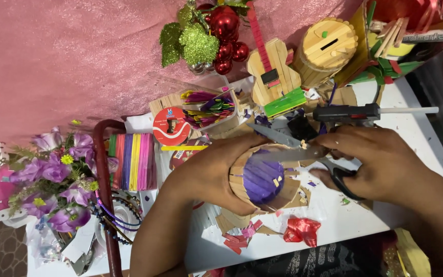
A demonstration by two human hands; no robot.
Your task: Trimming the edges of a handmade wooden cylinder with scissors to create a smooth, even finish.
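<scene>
A white table (421, 97) carries the clutter. Taking the black glue gun (347, 113) as landmark: left of it lie a stick-built guitar (273, 72) and a round red-and-white tape roll (171, 126); farther left, a stack of coloured craft sticks (132, 161); below it, a red ribbon bow (301, 231) (amid paper scraps).

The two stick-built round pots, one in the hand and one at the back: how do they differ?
The held pot lies tipped in the left hand, purple inside, with scissors across its open mouth. The back pot stands untouched, closed by a slotted lid, all plain wood. Both are round and built of wooden sticks.
</scene>
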